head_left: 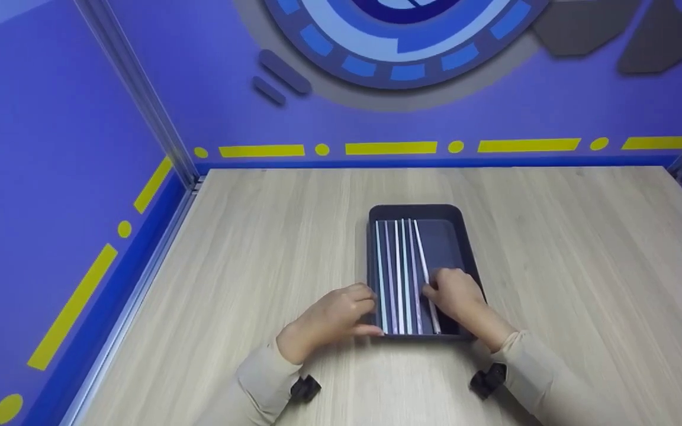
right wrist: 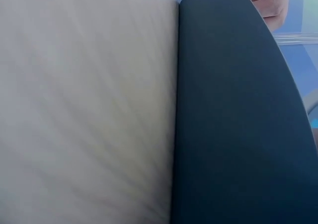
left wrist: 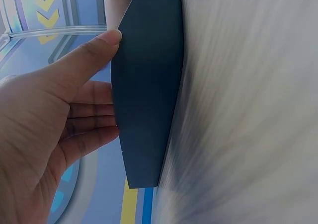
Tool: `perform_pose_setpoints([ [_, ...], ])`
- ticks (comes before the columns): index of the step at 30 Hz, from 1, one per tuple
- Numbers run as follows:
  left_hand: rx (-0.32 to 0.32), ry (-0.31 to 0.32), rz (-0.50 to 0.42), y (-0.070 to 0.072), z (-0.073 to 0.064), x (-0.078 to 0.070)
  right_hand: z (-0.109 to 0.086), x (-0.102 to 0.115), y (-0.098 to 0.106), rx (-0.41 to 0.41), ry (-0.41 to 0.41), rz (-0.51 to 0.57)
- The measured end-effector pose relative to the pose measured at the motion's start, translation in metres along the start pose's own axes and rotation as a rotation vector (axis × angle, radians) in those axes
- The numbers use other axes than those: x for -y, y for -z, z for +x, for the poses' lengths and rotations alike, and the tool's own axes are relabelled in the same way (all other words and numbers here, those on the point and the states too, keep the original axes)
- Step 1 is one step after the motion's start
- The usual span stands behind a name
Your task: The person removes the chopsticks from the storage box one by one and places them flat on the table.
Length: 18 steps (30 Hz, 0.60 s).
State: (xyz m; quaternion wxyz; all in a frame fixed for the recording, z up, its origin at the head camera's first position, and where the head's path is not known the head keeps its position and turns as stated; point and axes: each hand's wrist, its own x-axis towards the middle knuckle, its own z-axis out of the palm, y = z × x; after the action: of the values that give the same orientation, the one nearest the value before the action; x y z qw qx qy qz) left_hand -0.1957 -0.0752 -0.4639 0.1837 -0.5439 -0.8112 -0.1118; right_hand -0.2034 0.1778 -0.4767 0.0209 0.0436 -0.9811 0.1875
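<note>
A dark shallow rectangular tray (head_left: 444,239) lies on the table, holding several slim pastel chopsticks (head_left: 398,272) set lengthwise side by side. At its near left corner my left hand (head_left: 338,310) holds the rim, thumb by the front and fingers on the left side. Thumb and fingertips meet the rim of the tray's outer wall (left wrist: 146,95) in the left wrist view. Inside the tray, my right hand (head_left: 458,293) pinches the rightmost chopstick (head_left: 421,245), pale and slanted away from the rest. In the right wrist view the tray's wall (right wrist: 233,110) hides most of the hand.
Around the tray spreads a light wood table (head_left: 270,236). Blue printed panels (head_left: 199,89) stand behind and to the left, joined by a metal post (head_left: 145,100). Each sleeve has a small black device at the wrist.
</note>
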Motion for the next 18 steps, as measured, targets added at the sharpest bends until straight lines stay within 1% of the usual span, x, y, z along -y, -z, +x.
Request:
perform_pose_setpoints([
  [6,0.000,0.006,-0.004,-0.0005,0.0001,-0.0001,-0.0008,-0.0011,0.0008,-0.003,-0.014,0.043],
  [14,-0.047,-0.029,0.019,-0.0026,0.0000,0.0012,-0.0047,-0.0041,0.0042,-0.049,0.023,0.076],
  [18,-0.050,-0.038,0.026,-0.0037,-0.0010,0.0020,-0.0062,-0.0057,0.0067,-0.083,0.038,0.098],
])
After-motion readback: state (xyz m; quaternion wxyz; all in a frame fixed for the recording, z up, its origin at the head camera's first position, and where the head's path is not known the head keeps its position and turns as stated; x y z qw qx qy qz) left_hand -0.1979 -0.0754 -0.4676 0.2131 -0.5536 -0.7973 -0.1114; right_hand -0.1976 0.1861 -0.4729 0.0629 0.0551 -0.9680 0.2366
